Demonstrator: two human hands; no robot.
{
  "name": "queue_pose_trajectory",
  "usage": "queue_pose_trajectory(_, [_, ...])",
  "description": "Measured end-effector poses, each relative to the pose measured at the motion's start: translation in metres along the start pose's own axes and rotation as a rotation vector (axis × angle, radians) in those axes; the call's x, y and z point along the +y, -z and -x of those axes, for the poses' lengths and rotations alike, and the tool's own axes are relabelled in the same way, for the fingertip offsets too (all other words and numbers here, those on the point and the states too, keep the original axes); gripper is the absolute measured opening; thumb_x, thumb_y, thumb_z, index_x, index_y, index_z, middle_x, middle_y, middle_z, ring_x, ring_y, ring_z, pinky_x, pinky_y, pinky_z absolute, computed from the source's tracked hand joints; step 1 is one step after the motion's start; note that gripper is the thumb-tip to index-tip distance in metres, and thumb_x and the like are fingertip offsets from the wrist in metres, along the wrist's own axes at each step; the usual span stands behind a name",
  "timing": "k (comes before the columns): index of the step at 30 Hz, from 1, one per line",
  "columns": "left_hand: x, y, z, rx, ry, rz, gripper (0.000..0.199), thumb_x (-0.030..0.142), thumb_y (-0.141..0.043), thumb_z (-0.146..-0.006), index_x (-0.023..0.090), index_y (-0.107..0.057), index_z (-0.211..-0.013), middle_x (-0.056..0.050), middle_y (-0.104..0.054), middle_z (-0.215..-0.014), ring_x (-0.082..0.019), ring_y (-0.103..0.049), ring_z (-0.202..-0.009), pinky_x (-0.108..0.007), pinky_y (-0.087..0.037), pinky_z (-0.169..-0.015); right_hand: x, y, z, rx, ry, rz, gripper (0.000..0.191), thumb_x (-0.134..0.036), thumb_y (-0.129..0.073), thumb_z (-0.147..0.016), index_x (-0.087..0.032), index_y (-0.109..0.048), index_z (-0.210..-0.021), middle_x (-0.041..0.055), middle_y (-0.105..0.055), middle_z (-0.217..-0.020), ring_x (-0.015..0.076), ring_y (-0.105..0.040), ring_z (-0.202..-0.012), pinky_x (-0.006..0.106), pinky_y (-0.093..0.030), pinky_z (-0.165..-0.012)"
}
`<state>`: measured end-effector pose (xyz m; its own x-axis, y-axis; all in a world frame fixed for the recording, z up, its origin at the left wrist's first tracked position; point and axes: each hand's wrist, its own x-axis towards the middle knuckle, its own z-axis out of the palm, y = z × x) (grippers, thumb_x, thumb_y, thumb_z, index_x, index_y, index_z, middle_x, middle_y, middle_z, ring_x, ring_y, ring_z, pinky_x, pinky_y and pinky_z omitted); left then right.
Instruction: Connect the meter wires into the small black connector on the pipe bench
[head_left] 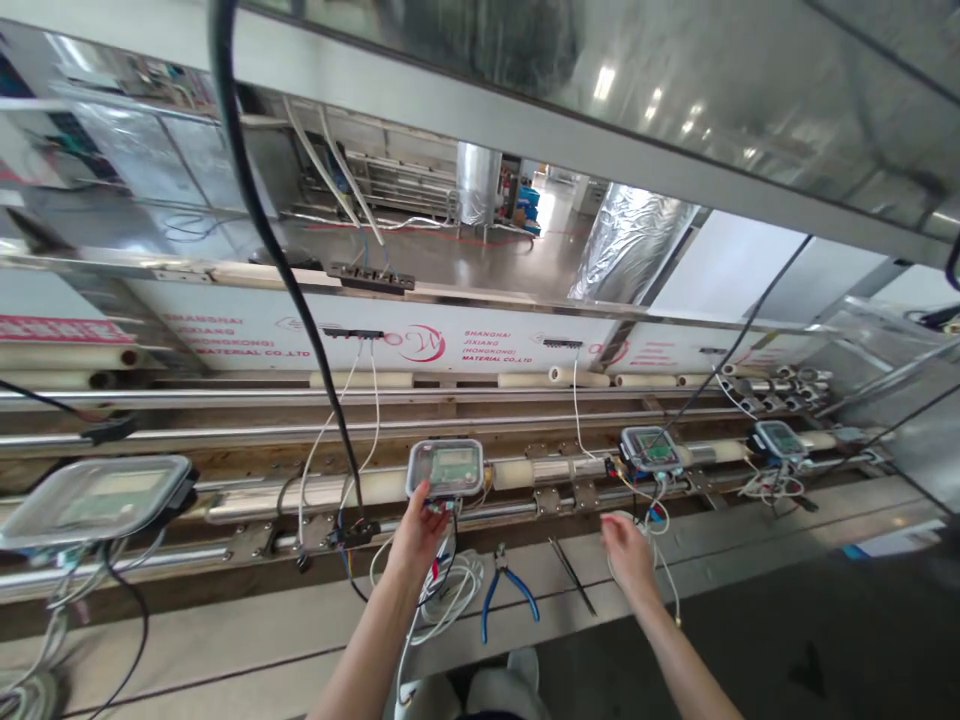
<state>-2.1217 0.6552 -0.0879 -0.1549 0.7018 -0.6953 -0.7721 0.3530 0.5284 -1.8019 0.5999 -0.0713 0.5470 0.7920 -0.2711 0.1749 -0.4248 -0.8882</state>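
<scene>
Clear-lidded box [446, 466] above rail [499, 511], lid up, long axis running left-right along it. Left hand [421, 528] grasps near edge, my thumb on lid. Right hand [628, 550] curled, apart; cannot tell if fingers pinch anything. Bare ledge [285, 608] at left; pliers [501, 570], slim tool [573, 576], coiled white cable [459, 596] crowd near side. Black cable [289, 275] hangs left.

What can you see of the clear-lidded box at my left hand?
This rectangular, clear-lidded, plastic-looking box has rounded corners and a green panel inside. Its lid looks shut, facing up. It sits near a shiny round metal pipe, small fittings along its near edge. Your bare left hand grips there, thumb on the lid.
</scene>
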Motion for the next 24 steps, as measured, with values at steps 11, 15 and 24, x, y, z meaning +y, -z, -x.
queue_pose_trajectory(11, [-0.021, -0.001, -0.013, 0.101, -0.159, 0.102, 0.015, 0.027, -0.063, -0.082, 0.013, -0.06, -0.085, -0.003, -0.063, -0.068, -0.013, -0.06, -0.052, -0.021, -0.051, -0.049, 0.022, 0.119, -0.218, -0.12, -0.187, -0.08, 0.057, -0.061, -0.064, -0.06, -0.025, -0.055, -0.103, 0.0094, -0.067, -0.088, 0.0281, -0.065, -0.086, 0.044, -0.051, -0.075])
queue_pose_trajectory(15, [-0.025, -0.001, -0.016, 0.12, -0.199, 0.101, 0.018, 0.03, -0.062, -0.082, 0.013, -0.06, -0.086, -0.002, -0.062, -0.068, -0.012, -0.058, -0.05, -0.022, -0.052, -0.051, 0.043, 0.12, -0.236, -0.238, -0.246, -0.201, 0.057, -0.057, -0.073, -0.054, -0.028, -0.057, -0.101, 0.0057, -0.069, -0.089, 0.0236, -0.067, -0.073, 0.035, -0.054, -0.059])
queue_pose_trajectory(24, [-0.022, -0.009, -0.008, 0.151, -0.23, -0.007, 0.022, 0.035, -0.062, -0.082, 0.013, -0.06, -0.085, -0.005, -0.062, -0.072, -0.013, -0.06, -0.056, -0.024, -0.053, -0.055, 0.035, 0.106, -0.22, -0.238, -0.256, -0.348, 0.055, -0.046, -0.078, -0.056, -0.026, -0.059, -0.103, -0.001, -0.07, -0.084, 0.0163, -0.067, -0.069, 0.025, -0.054, -0.056])
